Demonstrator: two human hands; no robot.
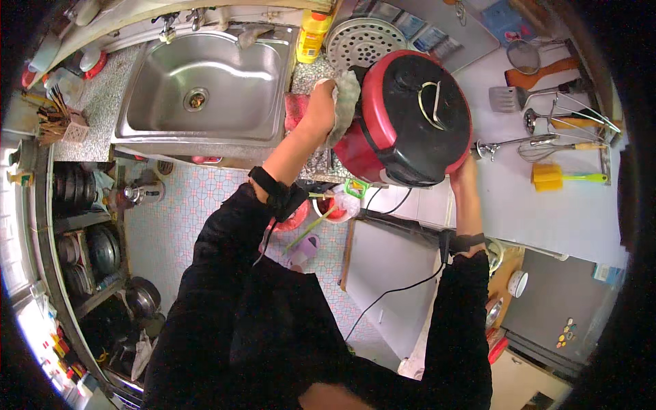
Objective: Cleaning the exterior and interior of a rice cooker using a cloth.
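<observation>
My left hand (323, 108) grips a pale, damp-looking cloth (344, 110) against the left side of a red and black electric cooker (382, 110). The cooker has a black lid (428, 102) with a light curved handle on top, and it looks tilted. At its right lower side is my right hand (464, 171), holding the cooker's edge; the fingers are hidden behind the body. Just left of my left hand, a red cloth or sponge (296, 110) lies on the speckled counter (313, 77) beside the steel sink (169, 97).
A yellow bottle (311, 38) and a perforated steel steamer plate (365, 43) stand behind the cooker. On the right wall hang a slotted turner (506, 98), a whisk (538, 149) and a yellow brush (547, 177). A bucket (333, 211) sits below the counter, near black cords.
</observation>
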